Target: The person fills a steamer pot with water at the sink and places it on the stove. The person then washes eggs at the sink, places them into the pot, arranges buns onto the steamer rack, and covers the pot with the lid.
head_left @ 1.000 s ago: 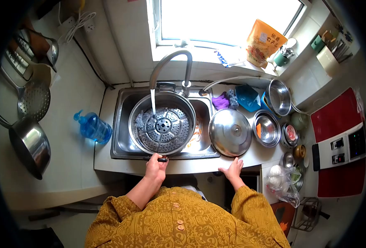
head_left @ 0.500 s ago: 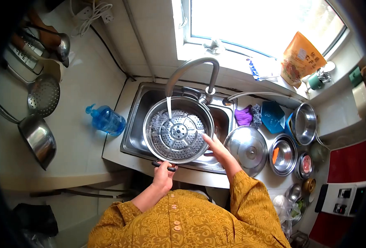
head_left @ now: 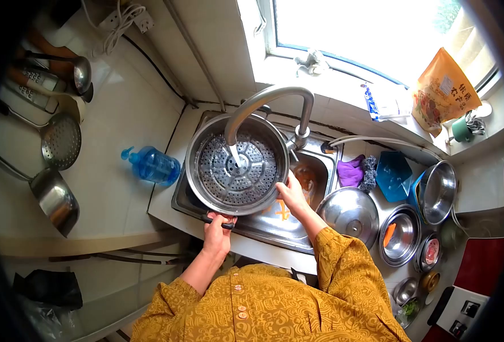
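Note:
A steel pot (head_left: 238, 162) with a perforated steamer plate (head_left: 242, 171) inside is held over the left basin of the sink (head_left: 263, 232). My left hand (head_left: 219, 231) is closed round the pot's black near handle. My right hand (head_left: 293, 195) grips the pot's right side near the rim, its fingers partly hidden behind the wall. Water runs from the curved faucet (head_left: 269, 97) onto the plate. Orange scraps (head_left: 283, 210) lie in the sink to the right of the pot.
A blue soap bottle (head_left: 152, 165) stands left of the sink. To its right are a steel lid (head_left: 349, 219), a purple cloth (head_left: 350, 171), a blue container (head_left: 394, 176) and a steel bowl (head_left: 400, 235) with something orange. Ladles and a skimmer (head_left: 61, 141) hang at the left.
My right hand has come from the counter edge to the pot's right side. The pot now sits higher and nearer the faucet, uncovering more of the sink. The view has shifted.

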`<action>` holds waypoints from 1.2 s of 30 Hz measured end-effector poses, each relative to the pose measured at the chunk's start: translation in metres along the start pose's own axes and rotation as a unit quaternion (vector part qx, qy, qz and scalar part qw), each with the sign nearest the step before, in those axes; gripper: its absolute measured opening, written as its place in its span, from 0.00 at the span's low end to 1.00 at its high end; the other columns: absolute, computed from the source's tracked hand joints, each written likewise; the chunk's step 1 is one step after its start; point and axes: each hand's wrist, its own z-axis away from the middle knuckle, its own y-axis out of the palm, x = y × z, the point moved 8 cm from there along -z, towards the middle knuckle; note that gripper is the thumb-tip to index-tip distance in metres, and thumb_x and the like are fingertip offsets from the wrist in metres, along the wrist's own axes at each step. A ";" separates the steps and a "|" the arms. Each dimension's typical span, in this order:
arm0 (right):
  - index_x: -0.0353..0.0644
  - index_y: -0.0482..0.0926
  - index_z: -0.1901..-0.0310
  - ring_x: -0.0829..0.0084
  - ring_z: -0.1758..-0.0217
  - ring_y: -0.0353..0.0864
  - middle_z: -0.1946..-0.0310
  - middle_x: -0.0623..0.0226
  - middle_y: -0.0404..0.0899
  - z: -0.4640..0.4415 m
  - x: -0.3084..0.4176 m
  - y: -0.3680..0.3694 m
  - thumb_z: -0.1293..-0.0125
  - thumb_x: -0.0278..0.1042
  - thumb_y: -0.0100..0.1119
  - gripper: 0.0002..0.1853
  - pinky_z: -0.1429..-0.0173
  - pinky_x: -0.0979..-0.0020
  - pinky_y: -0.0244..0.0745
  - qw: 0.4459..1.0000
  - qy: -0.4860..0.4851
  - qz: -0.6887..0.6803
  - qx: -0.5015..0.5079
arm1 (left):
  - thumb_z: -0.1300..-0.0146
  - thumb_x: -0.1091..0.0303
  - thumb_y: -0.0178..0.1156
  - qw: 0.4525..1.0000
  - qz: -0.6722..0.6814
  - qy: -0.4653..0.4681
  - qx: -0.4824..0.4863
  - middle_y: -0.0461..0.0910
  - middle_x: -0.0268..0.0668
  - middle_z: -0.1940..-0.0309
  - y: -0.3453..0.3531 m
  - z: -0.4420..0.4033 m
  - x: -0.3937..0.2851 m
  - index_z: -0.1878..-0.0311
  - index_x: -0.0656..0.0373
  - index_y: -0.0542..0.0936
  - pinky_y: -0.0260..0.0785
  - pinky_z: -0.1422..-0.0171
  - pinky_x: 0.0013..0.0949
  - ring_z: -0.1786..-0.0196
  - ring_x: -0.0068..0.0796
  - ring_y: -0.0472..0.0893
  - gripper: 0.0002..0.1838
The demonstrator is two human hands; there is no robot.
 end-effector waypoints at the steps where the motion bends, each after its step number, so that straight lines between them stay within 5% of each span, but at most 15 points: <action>1: 0.46 0.62 0.34 0.74 0.62 0.78 0.57 0.64 0.77 -0.003 0.006 0.003 0.42 0.24 0.49 0.31 0.64 0.72 0.80 1.000 -0.013 0.015 0.005 | 0.48 0.82 0.49 1.000 -0.003 0.010 -0.001 0.78 0.36 0.60 -0.001 -0.003 -0.003 0.64 0.54 0.70 0.72 0.42 0.42 0.53 0.35 0.79 0.11; 9: 0.45 0.66 0.36 0.75 0.65 0.79 0.61 0.62 0.80 -0.020 0.055 0.010 0.43 0.27 0.51 0.29 0.64 0.72 0.79 0.975 -0.142 0.166 -0.035 | 0.48 0.81 0.49 0.997 0.068 0.003 -0.028 0.78 0.39 0.57 -0.009 -0.015 -0.008 0.64 0.59 0.72 0.68 0.36 0.46 0.49 0.37 0.78 0.09; 10: 0.48 0.64 0.34 0.48 0.48 0.79 0.53 0.46 0.79 -0.021 0.051 0.010 0.47 0.32 0.51 0.34 0.42 0.60 0.71 0.983 -0.085 0.163 -0.019 | 0.48 0.81 0.49 0.997 0.073 -0.017 -0.030 0.78 0.40 0.57 -0.008 -0.014 -0.005 0.62 0.60 0.73 0.68 0.35 0.46 0.49 0.38 0.78 0.10; 11: 0.48 0.64 0.34 0.48 0.48 0.79 0.53 0.46 0.79 -0.018 0.054 0.008 0.47 0.32 0.51 0.34 0.42 0.60 0.71 0.983 -0.087 0.163 -0.017 | 0.47 0.80 0.49 0.996 0.078 -0.036 -0.035 0.78 0.41 0.56 -0.009 -0.011 -0.001 0.60 0.62 0.73 0.67 0.34 0.46 0.48 0.38 0.77 0.11; 17: 0.47 0.68 0.37 0.57 0.57 0.83 0.58 0.50 0.82 0.007 0.049 -0.003 0.48 0.31 0.52 0.31 0.49 0.63 0.75 0.989 -0.033 0.138 -0.031 | 0.49 0.82 0.51 0.993 0.086 -0.062 -0.044 0.78 0.38 0.62 -0.007 0.006 0.007 0.66 0.54 0.70 0.73 0.42 0.46 0.54 0.37 0.80 0.10; 19: 0.46 0.69 0.39 0.61 0.65 0.84 0.60 0.54 0.82 0.011 0.046 -0.004 0.47 0.30 0.52 0.30 0.56 0.64 0.77 0.984 -0.093 0.146 -0.053 | 0.49 0.82 0.50 0.994 0.069 -0.069 -0.052 0.78 0.38 0.62 -0.007 0.010 0.008 0.67 0.53 0.69 0.74 0.42 0.45 0.55 0.37 0.80 0.10; 22: 0.45 0.69 0.40 0.71 0.76 0.82 0.65 0.60 0.81 0.019 0.026 -0.004 0.46 0.27 0.52 0.27 0.67 0.69 0.77 0.994 -0.036 0.093 -0.047 | 0.48 0.81 0.50 0.996 0.038 -0.065 -0.044 0.77 0.37 0.60 -0.009 0.016 0.004 0.64 0.54 0.69 0.72 0.42 0.46 0.53 0.36 0.79 0.10; 28: 0.41 0.69 0.41 0.75 0.67 0.80 0.58 0.62 0.80 0.045 0.013 0.003 0.44 0.24 0.51 0.26 0.66 0.74 0.79 0.999 0.000 0.016 -0.049 | 0.46 0.81 0.48 0.998 0.011 -0.067 -0.012 0.77 0.37 0.58 -0.020 0.022 0.002 0.64 0.54 0.68 0.69 0.39 0.48 0.50 0.37 0.78 0.09; 31: 0.41 0.69 0.41 0.75 0.67 0.80 0.58 0.63 0.80 0.052 0.007 0.000 0.43 0.25 0.52 0.25 0.67 0.74 0.79 0.998 0.012 0.026 -0.052 | 0.49 0.81 0.48 0.997 0.018 -0.069 -0.022 0.78 0.38 0.61 -0.022 0.023 0.005 0.64 0.56 0.70 0.75 0.48 0.40 0.56 0.34 0.80 0.10; 36: 0.40 0.68 0.40 0.75 0.69 0.80 0.58 0.61 0.80 0.057 0.006 -0.004 0.44 0.25 0.53 0.26 0.68 0.75 0.78 0.996 0.013 0.050 -0.067 | 0.49 0.82 0.48 0.996 0.021 -0.083 -0.025 0.78 0.38 0.62 -0.022 0.031 0.007 0.64 0.57 0.71 0.75 0.48 0.41 0.56 0.34 0.80 0.10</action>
